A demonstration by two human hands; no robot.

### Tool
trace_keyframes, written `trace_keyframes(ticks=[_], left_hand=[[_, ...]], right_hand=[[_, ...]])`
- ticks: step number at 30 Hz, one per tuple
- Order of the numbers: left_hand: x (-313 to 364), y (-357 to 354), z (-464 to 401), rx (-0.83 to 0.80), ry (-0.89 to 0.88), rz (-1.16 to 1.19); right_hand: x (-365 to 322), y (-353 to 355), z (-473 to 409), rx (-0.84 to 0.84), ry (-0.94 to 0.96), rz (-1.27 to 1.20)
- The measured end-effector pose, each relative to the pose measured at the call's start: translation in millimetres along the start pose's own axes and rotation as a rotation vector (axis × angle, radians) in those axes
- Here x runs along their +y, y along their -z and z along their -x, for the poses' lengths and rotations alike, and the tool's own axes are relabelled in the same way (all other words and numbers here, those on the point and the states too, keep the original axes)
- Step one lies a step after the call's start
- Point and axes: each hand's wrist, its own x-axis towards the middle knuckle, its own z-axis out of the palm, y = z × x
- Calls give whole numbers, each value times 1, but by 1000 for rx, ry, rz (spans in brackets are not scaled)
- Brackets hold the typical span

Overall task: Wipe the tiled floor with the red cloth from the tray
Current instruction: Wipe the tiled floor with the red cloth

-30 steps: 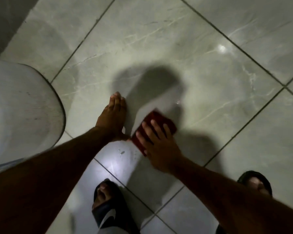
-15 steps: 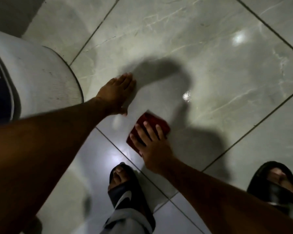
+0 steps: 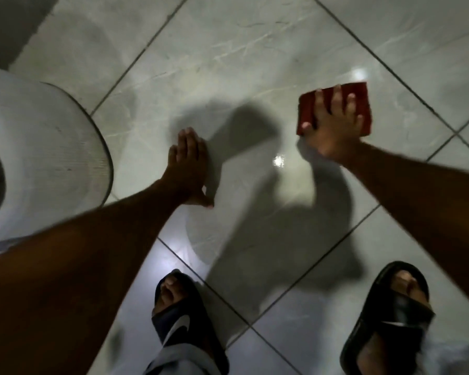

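The red cloth (image 3: 362, 104) lies folded flat on the grey marbled tiled floor (image 3: 228, 63), up at the right. My right hand (image 3: 333, 128) presses down on it with fingers spread over its top. My left hand (image 3: 188, 169) rests flat on the floor at the middle, fingers together, holding nothing. The tray is not clearly in view.
A white rounded object (image 3: 44, 158) stands at the left, close to my left forearm. My two feet in black slides (image 3: 182, 318) (image 3: 390, 318) stand at the bottom. A dark wall edge (image 3: 8, 25) shows at the top left. Dark grout lines cross the tiles.
My right hand has slid the red cloth away to the right, from beside my left hand to well apart from it. My left hand stays planted on the floor.
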Motion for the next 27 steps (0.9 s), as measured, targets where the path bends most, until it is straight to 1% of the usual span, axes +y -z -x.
trace_keyframes(ticks=[1,2,3,5,7,9,10,11,12,14,15,17,18,19,20,21,22,23,24,25,26,27], left_hand=[[6,0,-2,-10,22,27],[9,0,-3,-18,34,45],[10,0,-5,-26,41,50],[10,1,-6,-33,45,40],[10,1,-4,-24,49,31],[9,1,-3,-19,42,33],[8,0,-3,-18,38,43],[6,-1,-4,-18,41,59],[6,-1,-5,-16,42,74],[4,-3,-6,-15,40,95],[3,-4,-5,-16,36,103],[2,-4,-5,-19,35,110],[1,-5,-5,-23,38,112],[1,-5,-5,-24,38,114],[1,-6,-5,-19,38,115],[0,-6,-5,-13,35,113],[-1,-6,-4,-10,36,115],[-3,-6,-3,-9,41,121],[-5,-7,-3,-5,42,130],[-5,-8,-3,-3,42,139],[-6,-8,-2,-9,43,147],[-6,-8,-2,-15,43,158]], right_hand=[[-21,-5,7,15,-52,-36],[-39,-15,21,33,-20,-26],[-52,-29,42,38,95,21],[-55,-56,104,-25,438,133],[-26,-68,155,-143,785,283],[19,-60,153,-263,1129,427],[38,-53,135,-262,1241,460],[53,-44,112,-219,1268,469],[62,-34,87,-161,1188,472],[63,-9,37,-69,838,442],[54,1,15,-49,636,368],[21,12,-13,-67,232,120],[-2,13,-14,-88,72,-4],[-23,8,-5,-72,-19,-70],[-38,-4,13,-43,-27,-70],[-47,-22,42,-8,53,-33],[-50,-40,82,-15,196,16],[-44,-53,122,-62,391,84],[-29,-60,157,-148,597,183],[-8,-62,173,-224,797,319],[15,-57,171,-283,977,409],[36,-50,158,-282,1086,448]])
